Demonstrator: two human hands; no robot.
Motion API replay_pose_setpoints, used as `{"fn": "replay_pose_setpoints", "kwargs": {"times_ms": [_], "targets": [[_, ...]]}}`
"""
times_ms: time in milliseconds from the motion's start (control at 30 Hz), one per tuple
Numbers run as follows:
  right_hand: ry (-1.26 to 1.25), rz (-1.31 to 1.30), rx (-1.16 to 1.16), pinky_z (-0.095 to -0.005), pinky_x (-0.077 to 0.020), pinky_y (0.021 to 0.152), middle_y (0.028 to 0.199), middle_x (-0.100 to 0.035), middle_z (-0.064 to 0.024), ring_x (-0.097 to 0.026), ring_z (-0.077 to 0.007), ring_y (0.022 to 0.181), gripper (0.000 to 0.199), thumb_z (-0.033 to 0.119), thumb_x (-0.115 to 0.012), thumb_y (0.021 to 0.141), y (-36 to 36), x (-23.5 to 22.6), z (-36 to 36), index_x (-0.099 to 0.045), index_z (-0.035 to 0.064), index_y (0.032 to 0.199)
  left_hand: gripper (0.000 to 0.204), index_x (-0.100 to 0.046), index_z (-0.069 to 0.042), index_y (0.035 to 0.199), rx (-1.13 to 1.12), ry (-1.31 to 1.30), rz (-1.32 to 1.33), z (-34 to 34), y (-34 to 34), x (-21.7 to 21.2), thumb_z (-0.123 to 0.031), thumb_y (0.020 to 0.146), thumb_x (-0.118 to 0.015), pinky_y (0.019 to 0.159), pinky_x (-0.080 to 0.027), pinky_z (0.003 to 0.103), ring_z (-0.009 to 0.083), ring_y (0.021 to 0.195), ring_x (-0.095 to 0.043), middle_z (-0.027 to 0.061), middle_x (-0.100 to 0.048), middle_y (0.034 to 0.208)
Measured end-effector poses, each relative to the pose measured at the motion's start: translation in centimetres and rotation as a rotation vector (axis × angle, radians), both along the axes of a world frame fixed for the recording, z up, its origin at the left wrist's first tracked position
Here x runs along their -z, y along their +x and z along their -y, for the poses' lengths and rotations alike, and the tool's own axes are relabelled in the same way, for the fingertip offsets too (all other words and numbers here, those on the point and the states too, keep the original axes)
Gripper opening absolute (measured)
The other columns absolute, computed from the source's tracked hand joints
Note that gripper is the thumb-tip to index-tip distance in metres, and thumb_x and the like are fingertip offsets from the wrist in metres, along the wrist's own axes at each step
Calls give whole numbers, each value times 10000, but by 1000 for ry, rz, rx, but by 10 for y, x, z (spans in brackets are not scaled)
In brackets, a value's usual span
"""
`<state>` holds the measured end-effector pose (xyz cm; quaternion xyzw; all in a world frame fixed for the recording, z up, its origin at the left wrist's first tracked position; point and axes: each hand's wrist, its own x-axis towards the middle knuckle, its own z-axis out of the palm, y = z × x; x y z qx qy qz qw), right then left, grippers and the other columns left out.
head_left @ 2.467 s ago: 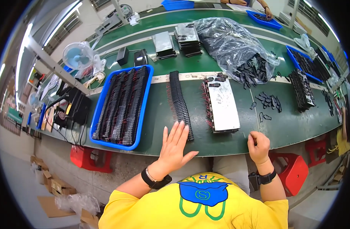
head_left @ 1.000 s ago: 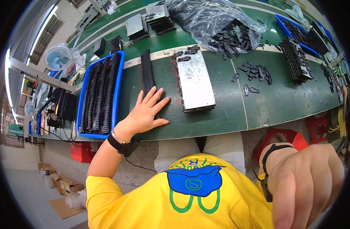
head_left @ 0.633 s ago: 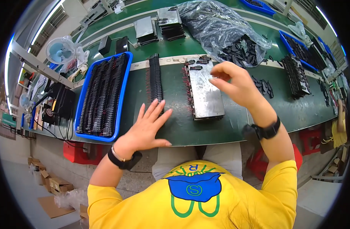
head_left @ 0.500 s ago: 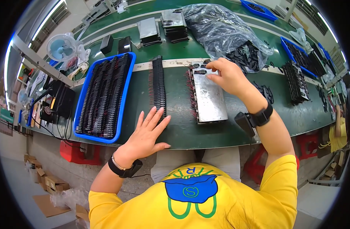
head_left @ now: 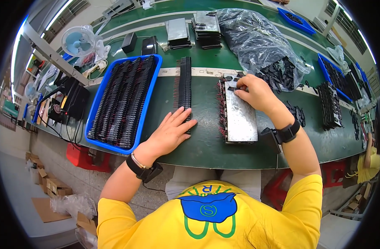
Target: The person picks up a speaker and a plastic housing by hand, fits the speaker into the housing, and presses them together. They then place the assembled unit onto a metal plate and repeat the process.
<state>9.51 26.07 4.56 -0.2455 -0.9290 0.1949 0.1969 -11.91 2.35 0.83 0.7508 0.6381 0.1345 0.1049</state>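
My left hand (head_left: pixel 170 130) lies spread, its fingertips at the near end of a long row of small black parts with red wires (head_left: pixel 184 83). To the right, my right hand (head_left: pixel 256 94) pinches a small black clip-like piece (head_left: pixel 232 89) between thumb and fingers, over the far end of a silver metal plate (head_left: pixel 241 118). Another small black piece (head_left: pixel 227 78) sits at the plate's far left corner. The plate tops a stack with black parts and red wires jutting from its left side. My fingertips partly hide the pinched piece.
A blue tray (head_left: pixel 146 108) of wired black parts stands at left. Behind are metal plate stacks (head_left: pixel 178 31) and a clear plastic bag (head_left: pixel 256 33) with loose black pieces (head_left: pixel 281 72). A black stack (head_left: pixel 330 106) stands at right; a fan (head_left: pixel 78 41) is far left.
The whole view has shifted, so the bench things sit further right. My right thumb and fingers have come down and closed on the small black piece. My left hand stays by the row.
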Motion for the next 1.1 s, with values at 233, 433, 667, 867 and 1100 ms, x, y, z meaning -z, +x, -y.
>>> {"fn": "replay_pose_setpoints", "kwargs": {"times_ms": [233,433,667,867,1100], "targets": [[-73,-152,-135,-308,-469,663,812,-556,-93,-566,-202,730,182,67,-694,730,39,-33,50,-604,23,882,574,-422,-141,1350,-44,-14,37,-16,-8,-2,-168,821,-644,1085,-253,499,308,1378,-234,129,-284,1473],[-259,-305,-178,-270,-469,608,802,-589,-86,-573,-170,674,219,1,-715,676,72,-29,107,-597,18,860,636,-394,-81,1360,-93,113,-169,-1,18,-27,-156,797,-678,1065,-301,473,308,1328,-331,153,-358,1419],[-235,-339,-206,-275,-484,551,737,-611,-94,-605,-201,611,249,-17,-727,645,80,3,153,-596,6,856,521,-453,2,1289,-32,-304,1253,34,92,-30,-56,818,-667,894,-482,352,204,1052,-572,131,-545,1186],[-170,-343,-213,-306,-498,547,745,-624,-109,-622,-244,619,280,4,-749,631,80,26,166,-599,5,867,309,-547,27,1154,-138,-422,1558,32,105,-1,-2,854,-619,760,-539,269,153,865,-644,108,-627,1021],[-55,-389,-182,-332,-506,543,772,-633,-125,-634,-286,647,305,27,-762,631,81,33,177,-599,3,888,179,-594,24,1040,-260,-387,1587,35,115,4,4,862,-603,667,-550,256,140,732,-651,90,-655,865]]}}
